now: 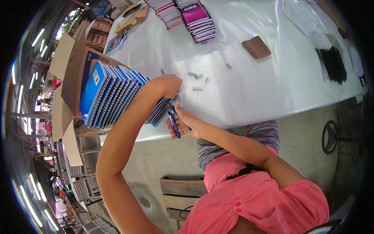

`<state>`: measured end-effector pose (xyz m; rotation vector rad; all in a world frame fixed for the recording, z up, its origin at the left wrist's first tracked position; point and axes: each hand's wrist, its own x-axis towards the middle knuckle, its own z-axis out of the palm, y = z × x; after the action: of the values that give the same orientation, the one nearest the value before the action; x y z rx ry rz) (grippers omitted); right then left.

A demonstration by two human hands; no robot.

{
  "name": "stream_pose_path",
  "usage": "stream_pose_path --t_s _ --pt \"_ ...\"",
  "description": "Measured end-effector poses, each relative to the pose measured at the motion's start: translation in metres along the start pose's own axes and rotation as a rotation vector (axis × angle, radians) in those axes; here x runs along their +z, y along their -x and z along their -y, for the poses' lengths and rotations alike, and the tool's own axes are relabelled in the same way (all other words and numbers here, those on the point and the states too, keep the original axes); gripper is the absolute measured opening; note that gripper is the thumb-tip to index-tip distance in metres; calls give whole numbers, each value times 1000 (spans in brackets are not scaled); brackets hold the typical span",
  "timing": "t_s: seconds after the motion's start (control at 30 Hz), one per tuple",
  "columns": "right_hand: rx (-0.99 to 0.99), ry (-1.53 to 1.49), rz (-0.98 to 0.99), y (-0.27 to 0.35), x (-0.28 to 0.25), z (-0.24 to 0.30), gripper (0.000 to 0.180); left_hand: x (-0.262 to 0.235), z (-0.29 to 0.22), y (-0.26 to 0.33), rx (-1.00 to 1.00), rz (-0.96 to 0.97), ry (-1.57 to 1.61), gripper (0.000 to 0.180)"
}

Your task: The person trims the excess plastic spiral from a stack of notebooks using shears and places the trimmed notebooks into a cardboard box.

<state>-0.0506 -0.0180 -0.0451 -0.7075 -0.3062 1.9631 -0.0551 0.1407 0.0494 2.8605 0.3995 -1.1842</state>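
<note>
My right hand (pixel 186 124) is wrapped loosely round a pair of pliers (pixel 173 124) with dark blue handles, their jaws pointing up toward my left hand. My left hand (pixel 170 85) is closed just above the jaws, at the right end of a long row of blue spiral-bound notebooks (pixel 113 99). Its fingers hide whatever they grip. A bit of grey wire coil shows just below them. Short cut pieces of wire coil (pixel 197 89) lie on the white-covered table (pixel 237 97) to the right of my hands.
An open cardboard box (pixel 68 85) stands left of the notebooks. Purple notebooks (pixel 196 19) are stacked at the far side. A brown folded piece (pixel 256 47) lies right of centre, and a bundle of black coils (pixel 332 64) at the far right. Below is a wooden chair (pixel 183 187).
</note>
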Motion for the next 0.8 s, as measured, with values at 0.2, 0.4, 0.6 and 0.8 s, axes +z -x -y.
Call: stream_pose_path --t_s 0.2,0.4,0.6,0.8 --pt "-2 -19 25 -9 -10 1 85 -3 -2 -3 -21 7 -7 21" --pt "73 -159 97 -11 -10 2 78 -3 -5 -3 -42 14 -47 22" --pt "55 -136 4 -5 -7 5 76 -9 -13 -5 -71 60 -91 23" --pt "20 -43 -81 -7 -5 -9 82 1 -2 -9 -45 59 -68 25"
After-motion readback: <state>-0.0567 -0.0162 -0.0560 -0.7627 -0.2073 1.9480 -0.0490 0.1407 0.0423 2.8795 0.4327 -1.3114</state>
